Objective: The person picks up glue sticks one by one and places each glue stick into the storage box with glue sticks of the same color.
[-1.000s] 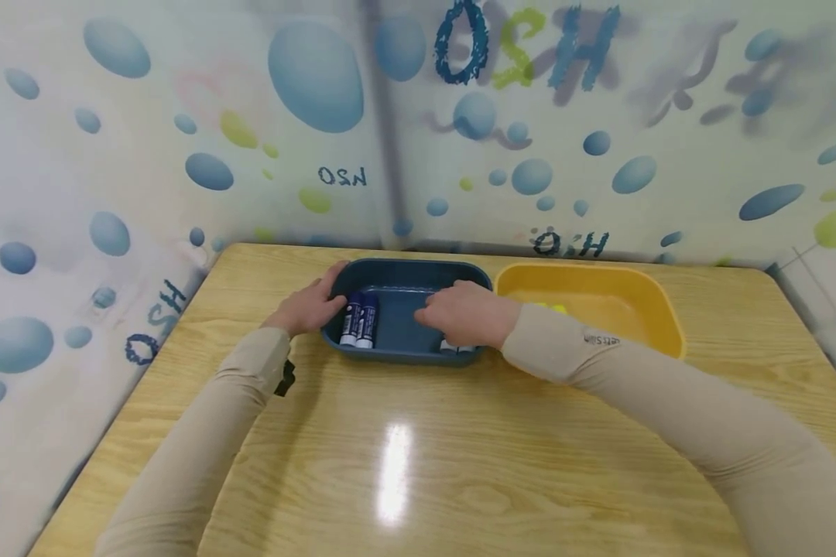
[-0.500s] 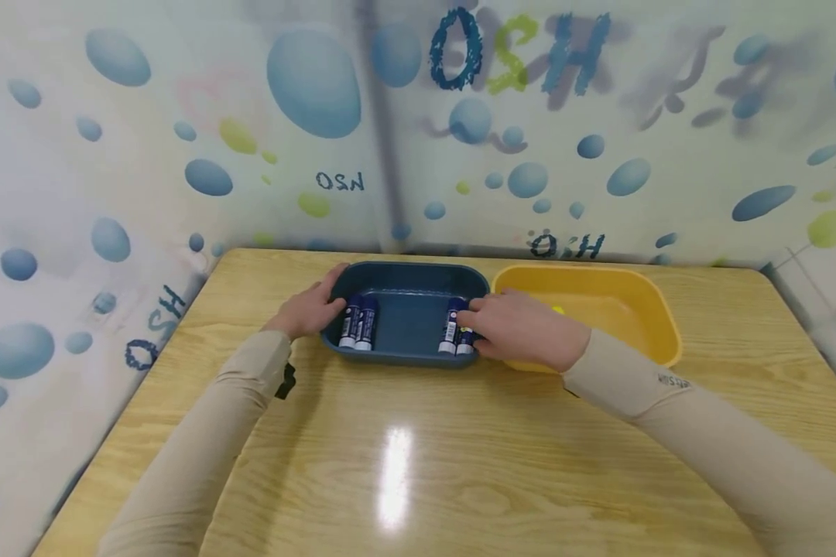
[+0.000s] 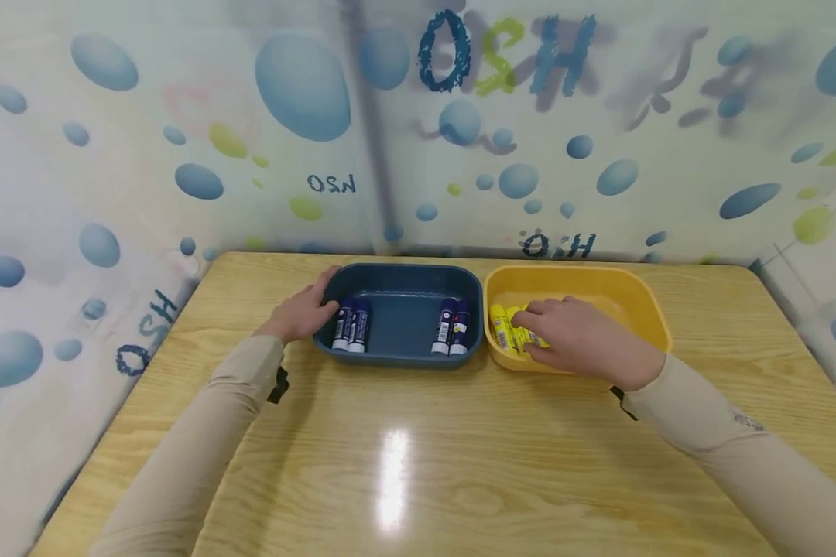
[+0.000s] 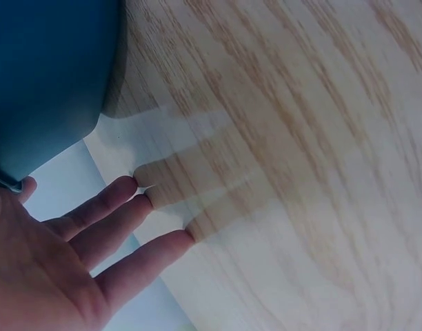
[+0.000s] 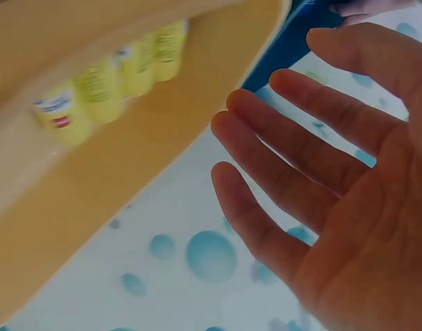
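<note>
My left hand [image 3: 298,316] rests at the left end of a dark blue bin [image 3: 399,360], thumb at the rim. In the left wrist view, its other fingers stretch out beside the bin wall [image 4: 52,76], fingertips down at the tabletop. One pair of navy glue sticks [image 3: 351,325] with white ends lies at the bin's left, another pair [image 3: 450,328] at its right. Over the yellow bin [image 3: 620,309] hovers my right hand [image 3: 585,340], fingers spread and slightly bent, holding nothing. Several yellow glue sticks [image 5: 104,89] lie side by side in that bin, partly covered by this hand in the head view.
The two bins stand side by side near the back of a wooden table [image 3: 306,464]. Behind them rises a white wall [image 3: 404,170] printed with blue and green bubbles. A glare spot [image 3: 393,480] shines on the tabletop.
My right hand has left the right-hand pair of navy glue sticks in the blue bin and moved right, over the yellow bin. My left hand has stayed at the blue bin's left end.
</note>
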Demonstrator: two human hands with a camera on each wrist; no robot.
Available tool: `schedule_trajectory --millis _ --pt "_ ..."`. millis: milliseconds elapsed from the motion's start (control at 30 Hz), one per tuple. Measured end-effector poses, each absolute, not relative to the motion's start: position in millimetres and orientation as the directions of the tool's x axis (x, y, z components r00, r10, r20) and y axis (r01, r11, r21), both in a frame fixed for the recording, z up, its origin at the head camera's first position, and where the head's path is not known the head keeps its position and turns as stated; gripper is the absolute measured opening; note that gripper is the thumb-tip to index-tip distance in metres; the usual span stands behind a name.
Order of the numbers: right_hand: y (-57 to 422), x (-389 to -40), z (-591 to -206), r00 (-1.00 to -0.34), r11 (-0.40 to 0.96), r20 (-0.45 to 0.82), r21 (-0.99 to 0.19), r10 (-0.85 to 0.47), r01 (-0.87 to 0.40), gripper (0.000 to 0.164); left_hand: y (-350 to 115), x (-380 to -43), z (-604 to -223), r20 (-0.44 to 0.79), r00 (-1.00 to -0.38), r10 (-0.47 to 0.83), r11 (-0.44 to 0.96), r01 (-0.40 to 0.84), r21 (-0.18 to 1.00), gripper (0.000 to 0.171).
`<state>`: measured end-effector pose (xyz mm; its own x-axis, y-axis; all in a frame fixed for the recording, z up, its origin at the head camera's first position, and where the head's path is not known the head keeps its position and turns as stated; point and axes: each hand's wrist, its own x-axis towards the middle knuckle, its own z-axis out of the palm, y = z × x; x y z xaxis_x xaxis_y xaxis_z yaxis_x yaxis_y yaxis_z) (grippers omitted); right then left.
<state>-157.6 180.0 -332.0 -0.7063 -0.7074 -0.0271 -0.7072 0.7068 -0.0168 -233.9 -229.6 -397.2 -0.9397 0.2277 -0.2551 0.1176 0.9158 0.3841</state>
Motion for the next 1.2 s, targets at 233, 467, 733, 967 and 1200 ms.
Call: schedule_trajectory --millis 233,467,733,967,1200 --pt "206 -158 -340 -0.748 0.748 -0.025 -0.063 -0.663 -0.661 0.028 -229 -236 -392 -0.246 -0.935 0.256 0.910 0.148 0.387 0.066" --pt "225 -159 -343 -0.783 0.786 -0.071 -0.080 -0.618 -0.613 0.028 -231 -239 -389 -0.251 -0.925 0.284 0.886 0.153 0.438 0.065" --pt "236 -159 -349 -0.810 0.814 -0.086 -0.104 -0.580 -0.571 0.026 -237 -240 -390 -0.220 -0.930 0.294 0.868 0.163 0.469 0.065" --pt "242 -159 -351 -0.816 0.821 -0.094 -0.114 -0.570 -0.560 0.026 -247 -233 -394 -0.143 -0.955 0.261 0.875 0.172 0.452 0.061" --pt "251 -160 -353 -0.831 0.836 -0.094 -0.069 -0.548 -0.544 0.026 -254 -221 -386 -0.099 -0.969 0.228 0.901 0.171 0.399 0.057"
